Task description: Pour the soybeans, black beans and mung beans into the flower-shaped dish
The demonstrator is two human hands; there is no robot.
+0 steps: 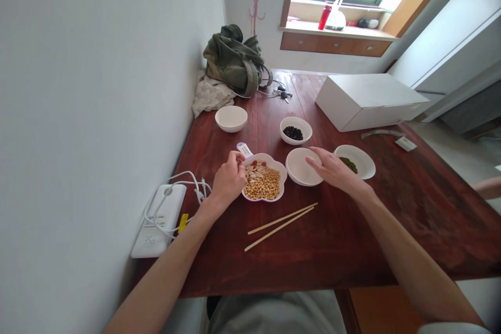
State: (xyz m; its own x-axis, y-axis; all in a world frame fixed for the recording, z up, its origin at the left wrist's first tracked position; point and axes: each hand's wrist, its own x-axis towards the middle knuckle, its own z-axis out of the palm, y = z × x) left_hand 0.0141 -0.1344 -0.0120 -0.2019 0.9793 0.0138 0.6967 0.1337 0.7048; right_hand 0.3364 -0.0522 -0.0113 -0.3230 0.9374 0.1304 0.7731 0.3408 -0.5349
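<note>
No txt legible; dish label (245, 150) too blurry.

From here I see a reddish-brown tabletop (352, 240) carrying four white bowls (231, 119), a flower-shaped dish (283, 180), two chopsticks (279, 229), a white box (378, 91), keys (282, 94), a pale cloth (213, 95) and, at its left edge, a white power strip (158, 232).

Beans (263, 188) in dish (283, 173), bowl (299, 167) right (chopsticks (282, 218) before)
</note>
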